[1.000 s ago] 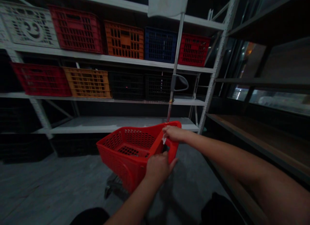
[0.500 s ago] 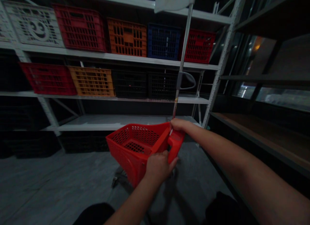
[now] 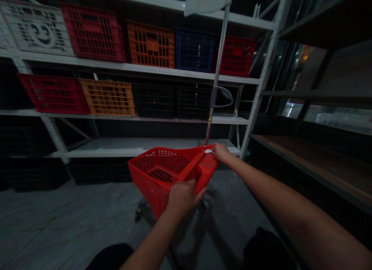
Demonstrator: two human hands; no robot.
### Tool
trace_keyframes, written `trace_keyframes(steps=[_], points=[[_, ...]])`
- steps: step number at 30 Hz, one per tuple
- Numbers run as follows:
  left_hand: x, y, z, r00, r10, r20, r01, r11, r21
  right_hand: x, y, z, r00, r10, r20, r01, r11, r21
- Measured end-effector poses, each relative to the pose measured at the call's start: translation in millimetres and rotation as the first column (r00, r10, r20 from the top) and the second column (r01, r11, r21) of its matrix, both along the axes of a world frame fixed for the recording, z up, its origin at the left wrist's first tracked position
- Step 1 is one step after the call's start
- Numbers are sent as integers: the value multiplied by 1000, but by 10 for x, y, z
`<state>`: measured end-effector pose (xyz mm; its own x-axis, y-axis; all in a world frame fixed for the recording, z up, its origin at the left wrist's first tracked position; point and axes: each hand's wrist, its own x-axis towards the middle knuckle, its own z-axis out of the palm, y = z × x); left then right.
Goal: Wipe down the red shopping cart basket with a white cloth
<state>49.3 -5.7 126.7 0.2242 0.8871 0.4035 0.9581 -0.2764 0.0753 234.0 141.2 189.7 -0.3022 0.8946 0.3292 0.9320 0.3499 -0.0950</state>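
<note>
A red plastic shopping cart (image 3: pixel 149 192) stands on the floor before me, tilted in view, its perforated basket showing nothing inside. My left hand (image 3: pixel 183 196) is closed around the near end of its red handle (image 3: pixel 207 172), thumb on the near side. At the far right corner, my right hand (image 3: pixel 221 152) grips the cart's rim, fingertips partly hidden. Beside those fingers a small white patch (image 3: pixel 207 151) shows on the red plastic. A metal pole (image 3: pixel 221 49) rises behind that corner, bearing a grey loop handle (image 3: pixel 223 97) and a pale board (image 3: pixel 207 0).
White metal shelving (image 3: pixel 145 67) spans the far side, holding red, orange, blue, black and white crates, such as an orange crate (image 3: pixel 151 45). A darker rack with wooden shelves (image 3: pixel 308 150) runs close along the right. Grey concrete floor (image 3: pixel 35 223) lies to the left.
My right hand has slid a little to the right along the cart's corner, uncovering the white patch. The cart's handle side and my left hand have shifted slightly left in view.
</note>
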Motion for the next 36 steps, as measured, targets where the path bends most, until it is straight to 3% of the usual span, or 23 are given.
trace_keyframes(steps=[3,7,10,14,17,20,25,27,30,33,36], points=[[-55,2,14,1000,0,3,0,1000,-12,-98,-254,-149,999,12,-36,-11,999,31],[-151,17,31,1000,-13,9,13,1000,-9,-361,-731,-430,964,235,-127,-220,968,120],[-219,37,27,999,-43,13,43,999,-3,-394,-835,-549,928,332,-170,-295,932,211],[-281,68,9,998,-57,-8,57,998,-8,-158,-530,-545,943,158,-293,-96,972,214],[-307,92,-5,997,-76,-5,76,997,8,-37,-350,-559,910,40,-413,44,981,190],[-337,115,-25,995,-99,10,99,995,20,-155,-484,-678,825,87,-558,47,974,223],[-416,164,-90,991,-132,14,131,989,63,-650,-1149,-1068,605,311,-733,-43,932,359],[-439,181,-114,990,-143,11,142,987,81,-795,-1302,-1224,528,341,-778,-51,927,371],[-453,190,-126,989,-148,14,146,985,92,-814,-1174,-1351,443,249,-861,89,944,319],[-458,189,-120,989,-148,14,146,986,76,-627,-733,-1310,340,75,-938,286,941,179],[-476,202,-128,986,-165,14,163,983,83,-495,-396,-1232,244,44,-969,323,938,124]])
